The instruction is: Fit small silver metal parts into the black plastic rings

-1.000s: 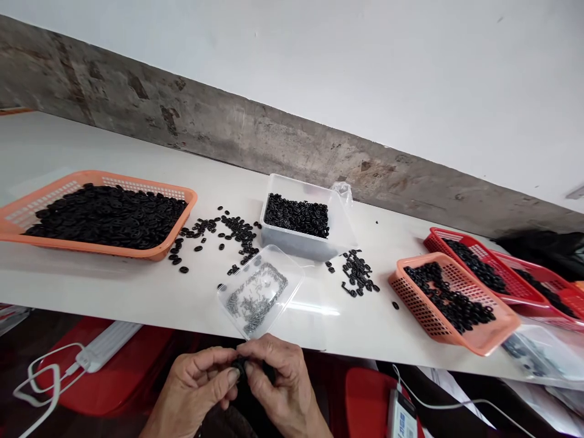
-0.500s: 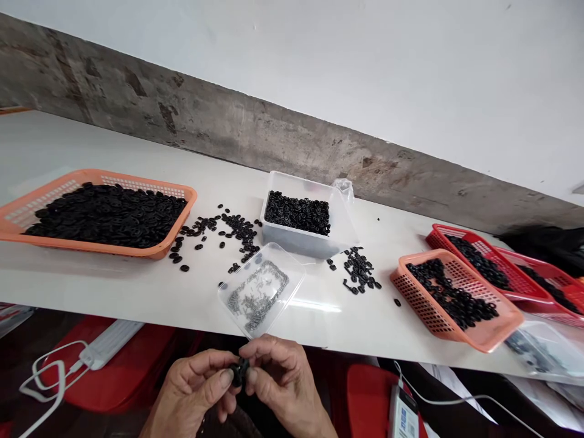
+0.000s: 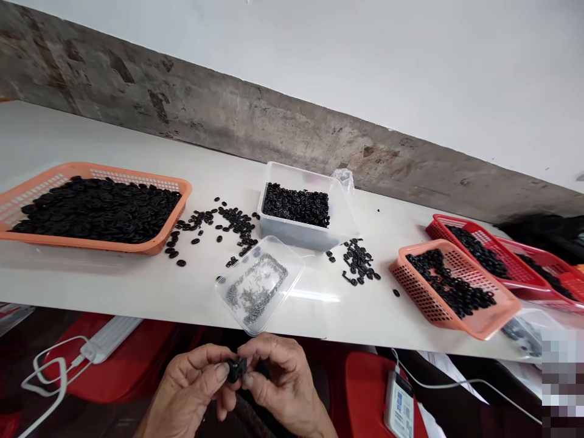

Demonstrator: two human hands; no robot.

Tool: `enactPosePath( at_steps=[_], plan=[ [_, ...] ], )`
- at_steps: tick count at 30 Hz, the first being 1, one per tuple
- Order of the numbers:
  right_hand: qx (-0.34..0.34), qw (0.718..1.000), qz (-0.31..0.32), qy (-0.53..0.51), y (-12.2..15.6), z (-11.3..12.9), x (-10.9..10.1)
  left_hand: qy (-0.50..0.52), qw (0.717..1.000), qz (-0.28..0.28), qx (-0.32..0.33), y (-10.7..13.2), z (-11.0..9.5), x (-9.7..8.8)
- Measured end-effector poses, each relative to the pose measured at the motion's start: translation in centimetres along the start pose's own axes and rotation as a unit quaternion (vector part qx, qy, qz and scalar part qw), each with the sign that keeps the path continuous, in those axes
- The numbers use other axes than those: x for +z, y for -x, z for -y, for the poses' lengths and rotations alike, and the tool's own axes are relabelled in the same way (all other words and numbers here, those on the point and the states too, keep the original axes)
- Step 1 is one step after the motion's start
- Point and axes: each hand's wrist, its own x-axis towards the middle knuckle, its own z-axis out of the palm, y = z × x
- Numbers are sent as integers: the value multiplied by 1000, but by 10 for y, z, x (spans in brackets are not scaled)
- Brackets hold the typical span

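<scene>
Below the table's front edge, my left hand [image 3: 194, 389] and my right hand [image 3: 283, 383] meet in a pinch on one small black plastic part [image 3: 236, 368]. Both hands have their fingers closed around it. Just above them, a clear lid [image 3: 259, 285] with several small metal screws overhangs the table's front edge. Loose black parts [image 3: 218, 226] lie scattered behind the lid, and a second small heap of black parts [image 3: 358, 266] lies to the right.
An orange basket [image 3: 176, 228] full of black parts stands at the left. A clear tub [image 3: 301, 234] of parts sits in the middle. More orange [image 3: 413, 301] and red baskets [image 3: 524, 286] stand at the right. Red stools, white cables and a badge [image 3: 401, 410] lie below.
The hands stay together on the black part, turning it slightly. The camera has tilted a little, so the table sits slightly higher in the picture.
</scene>
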Motion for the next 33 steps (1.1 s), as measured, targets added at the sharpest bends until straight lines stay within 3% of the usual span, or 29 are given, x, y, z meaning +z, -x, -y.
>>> enactPosePath(
  at_steps=[6, 19, 24, 33],
  plan=[
    [11, 1000, -20, -17, 1, 0, 1, -21, 1000, -16, 13, 0, 3, -1],
    [78, 995, -45, -50, 0, -2, 4, -27, 999, 30, 31, -3, 10, -7],
    [89, 994, -65, -6, 2, -2, 7, -38, 998, 22, 43, -2, 14, -12],
    [70, 997, -18, 32, -2, 4, 5, -30, 998, 18, 59, -1, 15, -15]
  ],
)
